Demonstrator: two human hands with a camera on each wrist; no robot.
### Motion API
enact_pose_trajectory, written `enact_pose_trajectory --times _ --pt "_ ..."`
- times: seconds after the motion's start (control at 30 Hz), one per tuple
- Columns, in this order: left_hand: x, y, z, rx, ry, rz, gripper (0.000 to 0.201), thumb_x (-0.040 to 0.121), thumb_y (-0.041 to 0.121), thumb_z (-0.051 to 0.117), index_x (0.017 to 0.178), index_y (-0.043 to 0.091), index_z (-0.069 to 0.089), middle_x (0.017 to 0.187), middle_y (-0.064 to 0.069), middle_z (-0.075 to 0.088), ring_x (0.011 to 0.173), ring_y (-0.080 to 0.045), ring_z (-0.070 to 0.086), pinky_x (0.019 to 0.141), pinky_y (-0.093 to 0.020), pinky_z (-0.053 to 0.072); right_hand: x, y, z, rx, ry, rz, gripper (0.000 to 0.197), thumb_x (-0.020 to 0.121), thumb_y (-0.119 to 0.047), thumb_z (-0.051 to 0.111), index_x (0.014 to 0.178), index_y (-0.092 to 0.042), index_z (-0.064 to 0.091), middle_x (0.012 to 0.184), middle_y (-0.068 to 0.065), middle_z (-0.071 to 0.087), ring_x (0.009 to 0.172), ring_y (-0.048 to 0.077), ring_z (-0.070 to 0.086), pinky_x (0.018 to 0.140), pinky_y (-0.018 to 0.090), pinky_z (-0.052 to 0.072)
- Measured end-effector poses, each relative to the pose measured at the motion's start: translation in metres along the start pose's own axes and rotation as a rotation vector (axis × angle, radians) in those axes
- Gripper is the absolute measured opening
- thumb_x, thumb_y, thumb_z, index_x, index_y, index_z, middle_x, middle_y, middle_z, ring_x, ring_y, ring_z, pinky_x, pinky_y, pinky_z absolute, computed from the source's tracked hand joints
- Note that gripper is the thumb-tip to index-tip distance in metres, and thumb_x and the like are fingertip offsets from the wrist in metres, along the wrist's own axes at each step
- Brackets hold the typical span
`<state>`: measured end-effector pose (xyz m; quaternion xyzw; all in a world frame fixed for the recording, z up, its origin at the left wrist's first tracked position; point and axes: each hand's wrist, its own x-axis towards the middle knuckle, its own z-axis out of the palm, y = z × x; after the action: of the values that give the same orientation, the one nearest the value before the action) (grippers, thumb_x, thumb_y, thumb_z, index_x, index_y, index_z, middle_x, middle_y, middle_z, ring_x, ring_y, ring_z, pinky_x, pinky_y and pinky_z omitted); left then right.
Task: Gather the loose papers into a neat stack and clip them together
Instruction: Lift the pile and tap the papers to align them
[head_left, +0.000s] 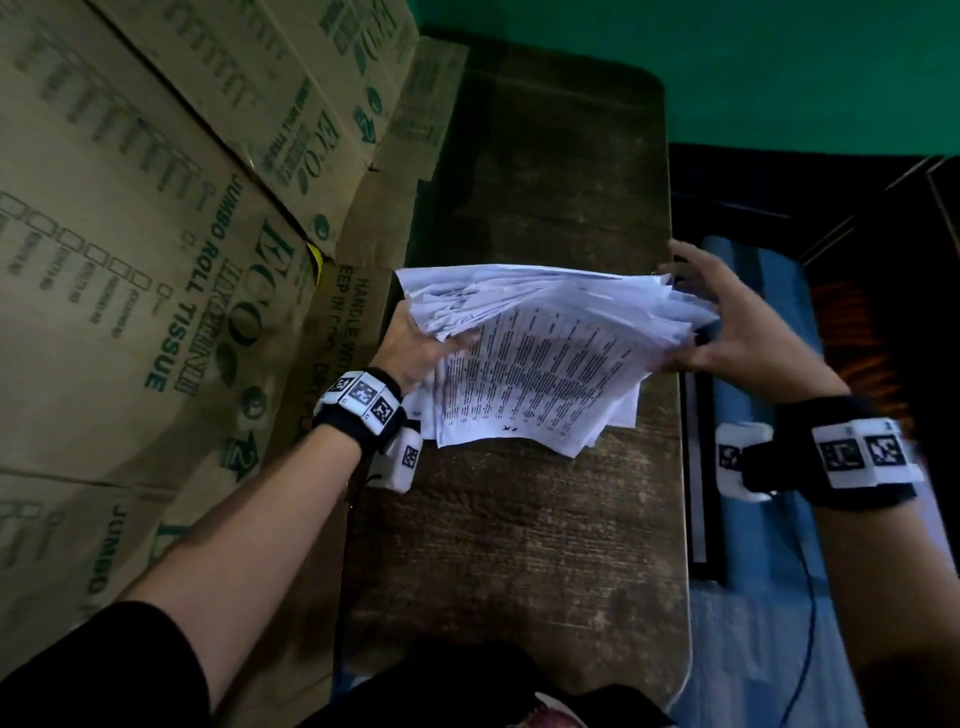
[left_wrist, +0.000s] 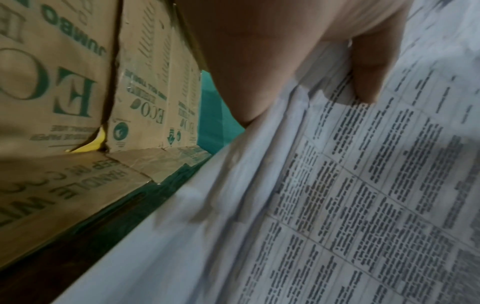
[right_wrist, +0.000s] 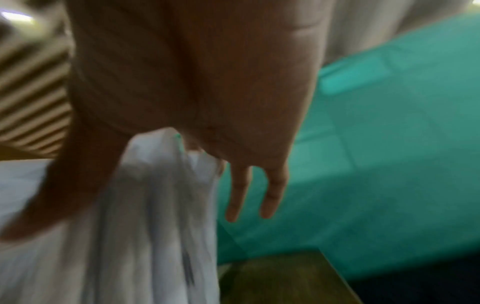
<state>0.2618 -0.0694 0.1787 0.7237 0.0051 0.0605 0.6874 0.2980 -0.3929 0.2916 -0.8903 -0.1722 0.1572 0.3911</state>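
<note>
White printed paper sheets (head_left: 545, 353), pinched by my left hand (head_left: 415, 348) and right hand (head_left: 727, 322), need edge-tapping on the dark wooden table (head_left: 519, 545) to square.

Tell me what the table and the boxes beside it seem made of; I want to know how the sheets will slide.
Table: looks like dark wood, matte and worn, with visible grain; it could be a wood-look laminate.
Boxes: brown cardboard, dull finish, green print, creased flaps.
Papers: thin white printed sheets, rumpled, held by the left hand and right hand.
</note>
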Motion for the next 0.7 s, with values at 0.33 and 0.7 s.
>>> enact_pose_trajectory --times 0.33,0.7 --pt "-0.009 0.0 0.003 -0.14 0.091 -0.116 0.049 0.059 0.017 0.089 0.102 0.024 0.067 0.102 0.01 0.073 0.106 -0.014 0.066 0.09 -0.034 0.054 0.007 0.07 0.101 0.538 0.325 0.011 0.03 0.071 -0.014 0.082 0.095 -0.009 0.065 0.086 -0.012 0.073 0.084 0.008 0.065 0.074 0.03 0.052" --pt "-0.043 0.024 0.031 -0.17 0.197 0.089 0.04 0.078 -0.005 0.068 0.109 0.018 0.06 0.105 0.009 0.069 0.106 -0.007 0.064 0.089 -0.028 0.053 -0.025 0.042 0.112 0.573 0.491 0.014 0.025 0.074 -0.012 0.06 0.098 -0.002 0.057 0.087 0.008 0.06 0.077 0.007 0.058 0.068 0.024 0.048"
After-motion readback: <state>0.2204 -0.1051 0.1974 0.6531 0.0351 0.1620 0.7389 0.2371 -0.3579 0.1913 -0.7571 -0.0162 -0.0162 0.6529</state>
